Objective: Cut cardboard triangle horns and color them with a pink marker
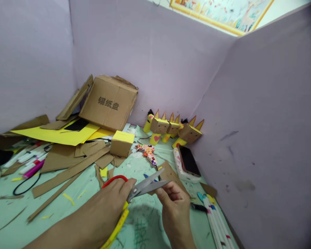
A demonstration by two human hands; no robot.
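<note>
My left hand (pixel 107 207) grips a pair of scissors (pixel 145 186) with a red upper loop and a yellow lower handle. The metal blades are slightly apart and point right. My right hand (pixel 175 207) meets the blade tips, its fingers pinched on a brown cardboard piece (pixel 171 174) that shows behind the blades. Both hands hover low over the pale green table cover (pixel 67 214), at the front centre.
A cardboard box (pixel 109 102) and yellow paper (pixel 59 135) lie at the back left, with cardboard strips and markers (pixel 31 162). A small yellow-topped box (pixel 121 142) stands mid-table. Cardboard figures (pixel 171 129), a phone (pixel 188 160) and pens (pixel 215 218) sit by the right partition wall.
</note>
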